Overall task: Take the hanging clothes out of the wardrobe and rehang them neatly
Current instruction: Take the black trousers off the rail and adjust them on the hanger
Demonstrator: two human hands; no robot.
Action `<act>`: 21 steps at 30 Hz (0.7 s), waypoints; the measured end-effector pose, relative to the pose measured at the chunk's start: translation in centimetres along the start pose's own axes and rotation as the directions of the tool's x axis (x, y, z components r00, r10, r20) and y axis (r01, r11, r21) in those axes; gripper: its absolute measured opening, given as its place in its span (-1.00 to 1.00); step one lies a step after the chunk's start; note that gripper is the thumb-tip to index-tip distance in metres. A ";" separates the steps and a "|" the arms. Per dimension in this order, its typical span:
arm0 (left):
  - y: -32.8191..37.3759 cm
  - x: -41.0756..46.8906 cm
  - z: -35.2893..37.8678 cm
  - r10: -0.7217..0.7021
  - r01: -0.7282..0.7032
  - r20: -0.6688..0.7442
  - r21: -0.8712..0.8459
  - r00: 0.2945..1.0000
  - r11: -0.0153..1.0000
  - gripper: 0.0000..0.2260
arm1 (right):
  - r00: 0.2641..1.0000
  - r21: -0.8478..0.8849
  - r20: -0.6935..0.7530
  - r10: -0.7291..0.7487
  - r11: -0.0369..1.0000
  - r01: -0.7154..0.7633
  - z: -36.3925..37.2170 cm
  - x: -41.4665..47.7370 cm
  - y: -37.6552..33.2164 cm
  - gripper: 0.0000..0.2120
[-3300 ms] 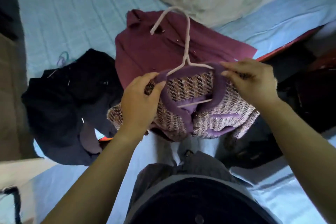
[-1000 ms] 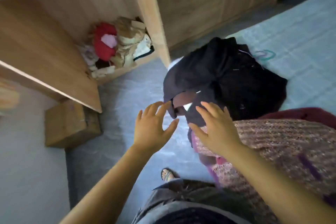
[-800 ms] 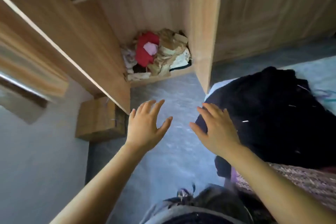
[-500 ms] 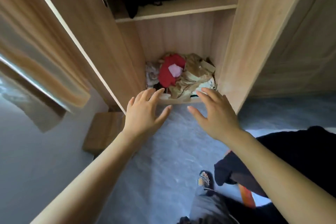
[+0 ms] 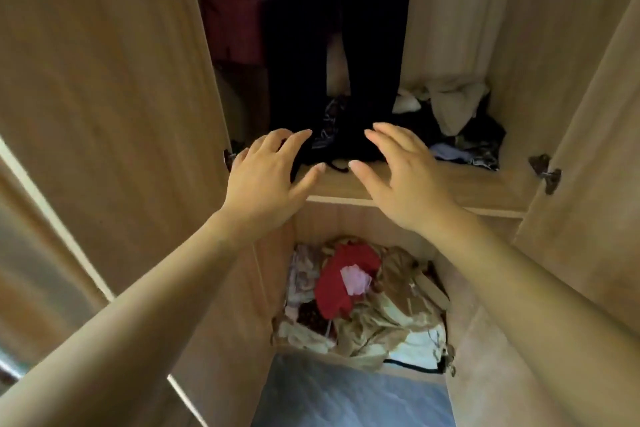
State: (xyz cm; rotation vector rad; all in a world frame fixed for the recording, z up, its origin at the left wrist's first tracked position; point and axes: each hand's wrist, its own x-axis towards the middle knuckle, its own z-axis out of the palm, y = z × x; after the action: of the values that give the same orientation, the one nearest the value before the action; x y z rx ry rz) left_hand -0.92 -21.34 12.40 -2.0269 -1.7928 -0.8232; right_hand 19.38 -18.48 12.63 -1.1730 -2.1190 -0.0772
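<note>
Both spread, empty: left hand (image 5: pixel 266 180), right hand (image 5: pixel 401 177); black hanging clothes (image 5: pixel 301 45) at twelve o'clock, jumbled pile (image 5: pixel 360 302) at six.

The left forearm (image 5: pixel 138 305) and the right forearm (image 5: pixel 519 288) are both bare, uncovered all the way to the edge of the view; each is smooth and looks broader the nearer it comes to the camera. The left hand (image 5: pixel 266 180) and the right hand (image 5: pixel 405 180) are bare as well; the thumbnails (image 5: pixel 320 167) are short and rounded with a faint sheen; the knuckles show only as soft creases.
</note>
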 end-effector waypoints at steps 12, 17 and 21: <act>-11.3 33.5 -3.1 0.169 -0.131 -0.415 0.120 0.894 0.984 -0.44 | 0.940 0.040 -0.299 -0.161 0.983 0.181 -1.6 35.7 2.3 -0.47; -13.9 42.9 -6.9 0.155 -0.080 -0.616 0.148 0.773 0.986 -0.52 | 0.870 0.046 -0.476 -0.128 0.984 0.170 -2.9 46.9 -0.6 -0.45; -15.5 46.7 -7.8 0.161 -0.075 -0.669 0.156 0.725 0.985 -0.54 | 0.828 0.042 -0.551 -0.106 0.987 0.155 -1.3 52.5 -2.1 -0.37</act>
State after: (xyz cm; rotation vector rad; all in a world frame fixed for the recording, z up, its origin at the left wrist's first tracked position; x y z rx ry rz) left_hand -15.36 13.93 44.49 -1.4493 -1.2344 -1.1910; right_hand 0.56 17.70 45.80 -0.8240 -1.6638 -0.3427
